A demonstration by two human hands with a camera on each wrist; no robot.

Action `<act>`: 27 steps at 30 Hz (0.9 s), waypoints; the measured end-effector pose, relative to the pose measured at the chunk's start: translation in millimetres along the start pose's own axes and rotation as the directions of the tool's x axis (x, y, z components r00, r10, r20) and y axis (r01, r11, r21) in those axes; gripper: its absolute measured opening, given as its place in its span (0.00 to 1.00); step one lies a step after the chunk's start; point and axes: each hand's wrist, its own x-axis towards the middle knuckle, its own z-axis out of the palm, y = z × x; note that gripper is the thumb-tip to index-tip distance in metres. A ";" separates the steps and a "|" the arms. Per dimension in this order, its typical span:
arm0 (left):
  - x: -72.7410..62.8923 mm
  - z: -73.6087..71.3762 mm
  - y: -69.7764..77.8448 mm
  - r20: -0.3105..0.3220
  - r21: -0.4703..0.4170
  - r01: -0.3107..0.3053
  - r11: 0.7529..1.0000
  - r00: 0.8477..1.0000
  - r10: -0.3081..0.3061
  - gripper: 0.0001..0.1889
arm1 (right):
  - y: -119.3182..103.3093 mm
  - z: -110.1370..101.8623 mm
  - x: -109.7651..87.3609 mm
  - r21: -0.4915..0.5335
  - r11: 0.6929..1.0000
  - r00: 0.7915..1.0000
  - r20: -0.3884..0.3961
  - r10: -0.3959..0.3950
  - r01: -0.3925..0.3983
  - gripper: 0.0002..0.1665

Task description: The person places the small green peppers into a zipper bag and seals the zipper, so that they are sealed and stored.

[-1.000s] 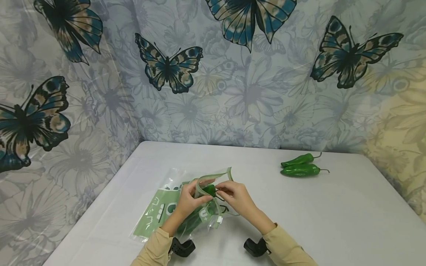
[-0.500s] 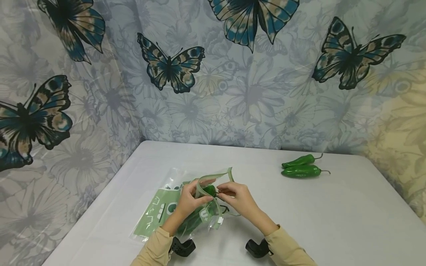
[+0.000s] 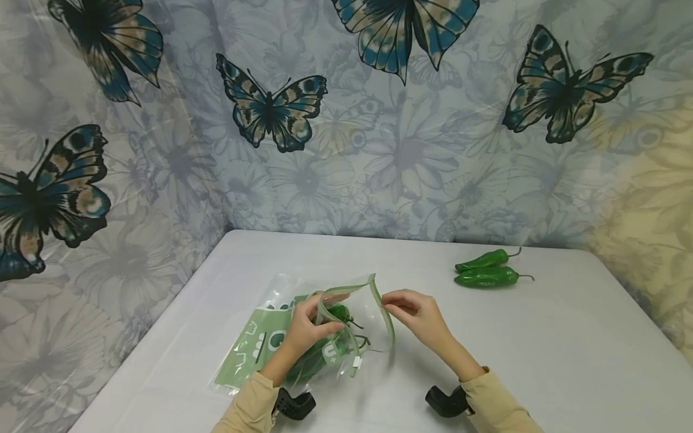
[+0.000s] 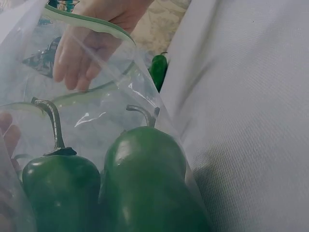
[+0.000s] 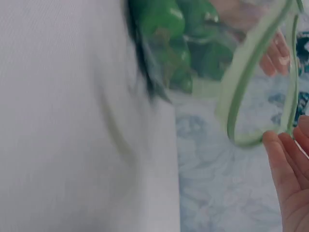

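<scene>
A clear zip bag (image 3: pixel 243 355) with a green print lies on the table, its green-edged mouth spread apart. My left hand (image 3: pixel 308 331) grips the near left side of that mouth. Inside are several green peppers (image 4: pixel 145 169), their stems pointing toward the opening. At the right side of the mouth is my right hand (image 3: pixel 417 316), fingers loosely extended and holding no pepper. In the right wrist view its fingertips (image 5: pixel 270 137) meet the green rim (image 5: pixel 236 111). A white zip slider (image 3: pixel 357 362) hangs from the rim's near end.
Two more green peppers (image 3: pixel 486 276) lie side by side at the back right of the white table (image 3: pixel 520 355). A butterfly-printed cloth (image 3: pixel 346 180) hangs behind and to the left. Black wrist mounts (image 3: pixel 446 402) sit under both forearms.
My right hand has let go of a pepper's stem at the bag's mouth and moved right to the rim. The rim's right side now bows outward. My left hand keeps its grip.
</scene>
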 end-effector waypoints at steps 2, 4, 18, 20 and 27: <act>-0.1 -0.8 0.0 -0.008 0.002 -0.004 1.000 1.000 0.004 0.24 | 8.9 -7.9 -2.3 -0.015 0.999 0.999 -0.024 0.032 -0.032 0.11; -0.2 -1.7 -0.1 -0.018 0.001 -0.008 1.000 1.000 0.008 0.25 | 10.7 -16.2 -3.5 -0.038 0.997 0.997 -0.048 0.059 -0.061 0.11; -1.4 -3.2 2.4 -0.055 0.018 -0.005 1.000 0.998 0.006 0.23 | 52.4 -87.4 -20.8 0.027 0.982 0.955 -0.230 0.189 -0.188 0.14; -2.3 -3.3 0.3 -0.057 0.012 0.004 1.000 0.998 -0.003 0.22 | 63.7 -102.8 -25.2 -0.008 0.977 0.939 -0.277 0.203 -0.214 0.15; -12.0 -4.4 -19.0 -0.048 0.002 0.023 1.000 0.999 -0.023 0.24 | 80.5 -144.8 -46.3 -0.125 0.908 0.828 -0.474 0.300 -0.400 0.18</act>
